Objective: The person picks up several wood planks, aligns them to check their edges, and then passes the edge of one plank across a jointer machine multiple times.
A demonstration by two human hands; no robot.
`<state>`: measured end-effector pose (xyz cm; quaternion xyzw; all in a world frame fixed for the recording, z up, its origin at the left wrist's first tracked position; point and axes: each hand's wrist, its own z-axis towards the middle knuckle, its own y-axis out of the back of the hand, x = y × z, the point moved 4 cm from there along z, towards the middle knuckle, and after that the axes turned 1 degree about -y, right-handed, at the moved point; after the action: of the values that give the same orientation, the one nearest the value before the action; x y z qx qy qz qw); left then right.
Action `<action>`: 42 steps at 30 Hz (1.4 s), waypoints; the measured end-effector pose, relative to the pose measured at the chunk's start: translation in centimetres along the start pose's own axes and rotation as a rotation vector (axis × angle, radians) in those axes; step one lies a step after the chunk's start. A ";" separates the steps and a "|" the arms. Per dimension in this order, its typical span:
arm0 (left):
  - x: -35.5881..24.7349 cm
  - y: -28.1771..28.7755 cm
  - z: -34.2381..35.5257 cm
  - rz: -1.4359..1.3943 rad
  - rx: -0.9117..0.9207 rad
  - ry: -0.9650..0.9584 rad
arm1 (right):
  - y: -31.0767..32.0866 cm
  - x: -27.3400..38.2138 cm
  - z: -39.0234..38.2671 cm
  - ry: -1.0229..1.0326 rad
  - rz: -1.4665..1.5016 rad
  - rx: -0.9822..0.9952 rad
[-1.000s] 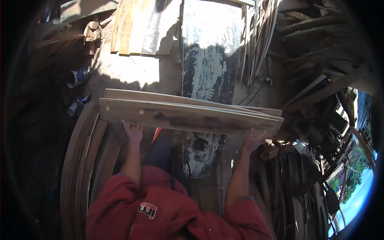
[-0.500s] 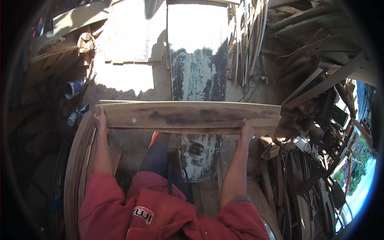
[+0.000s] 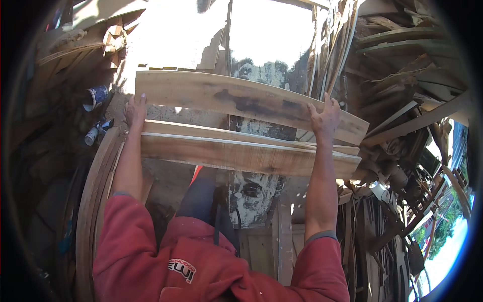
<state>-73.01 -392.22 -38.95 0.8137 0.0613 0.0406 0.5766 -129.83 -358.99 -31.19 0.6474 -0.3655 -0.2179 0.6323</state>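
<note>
A brown wooden plank (image 3: 201,90) with a long dark stain stretches across the middle, its right end lower in the picture than its left. My left hand (image 3: 135,111) grips its left end, thumb along the face. Toward the other end, my right hand (image 3: 325,120) has its thumb on the face and fingers at the far edge. Nearer to me lie a narrow plank (image 3: 201,131) and a wider plank (image 3: 201,150), side by side and apart from the stained one. My right forearm passes over both. What supports them is hidden.
A paint-smeared board (image 3: 254,201) runs away from me under the planks. Curved timbers (image 3: 93,201) stand at my left, near a blue can (image 3: 95,98). Thin strips (image 3: 337,45) and heaped offcuts (image 3: 407,55) crowd the right, with a white cup (image 3: 378,190) among them.
Both hands have moved away from me with the stained plank, which has separated from the other two and tilted down to the right. The two nearer planks now show fully. The view has shifted slightly.
</note>
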 end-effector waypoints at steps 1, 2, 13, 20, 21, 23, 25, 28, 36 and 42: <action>0.4 0.8 -0.3 0.024 -0.052 -0.016 | 0.5 -0.6 0.1 -0.017 0.008 -0.016; 1.0 1.7 -1.0 0.048 -0.103 -0.034 | 0.9 -1.4 0.1 -0.036 0.015 -0.032; 13.0 -0.8 -5.8 -0.673 0.328 0.065 | -2.7 -17.7 -24.7 -1.545 1.160 -0.191; 8.5 1.9 -6.5 0.055 0.206 0.113 | -1.8 -12.0 -22.9 -1.413 0.922 -0.059; 8.3 2.0 -6.3 0.081 0.176 0.141 | -1.7 -11.6 -23.2 -1.372 0.855 -0.015; 9.4 1.0 -4.4 0.075 0.086 0.076 | -3.0 -13.5 -24.0 -1.359 0.718 0.054; 8.0 0.8 -3.0 0.127 0.084 0.044 | -3.1 -13.5 -22.8 -1.387 0.727 0.005; 7.4 0.5 -1.9 0.086 -0.046 -0.023 | -3.4 -10.1 -21.6 -1.442 0.889 -0.203; 1.4 0.4 -1.1 0.061 0.130 0.079 | -2.8 -6.0 -17.0 -1.294 1.002 -0.368; 6.7 1.0 -0.1 -0.191 0.089 -0.132 | -3.3 -11.8 -18.1 -0.801 0.469 0.089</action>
<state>-66.35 -391.45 -37.99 0.8297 0.1023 -0.0710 0.5441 -123.30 -338.44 -34.60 0.4389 -0.7262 -0.2861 0.4452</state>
